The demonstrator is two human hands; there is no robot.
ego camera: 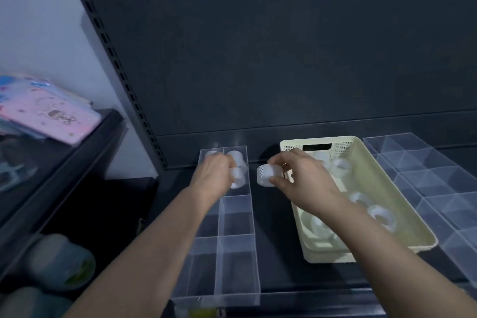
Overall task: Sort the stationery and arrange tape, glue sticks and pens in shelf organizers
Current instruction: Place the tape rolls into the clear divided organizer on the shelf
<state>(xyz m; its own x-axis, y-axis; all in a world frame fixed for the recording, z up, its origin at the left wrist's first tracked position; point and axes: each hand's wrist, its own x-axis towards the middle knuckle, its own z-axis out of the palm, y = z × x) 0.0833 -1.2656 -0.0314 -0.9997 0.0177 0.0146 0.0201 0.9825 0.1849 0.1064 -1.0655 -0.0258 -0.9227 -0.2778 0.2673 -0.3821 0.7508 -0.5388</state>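
Observation:
A clear divided organizer (237,263) lies lengthwise on the dark shelf. Its far cells hold several white tape rolls (237,157). My left hand (215,174) is over those far cells, fingers closed on a tape roll (238,177) in the right-hand far cell. My right hand (299,181) hovers between the organizer and a cream plastic basket (402,204), gripping a stack of white tape rolls (268,175). More tape rolls (382,217) lie loose in the basket.
A second clear organizer (436,175) with several empty cells sits right of the basket. The dark shelf back panel (284,59) rises behind. On the left, pink and blue packets (49,111) lie on another shelf, with blurred rolls (59,261) lower left.

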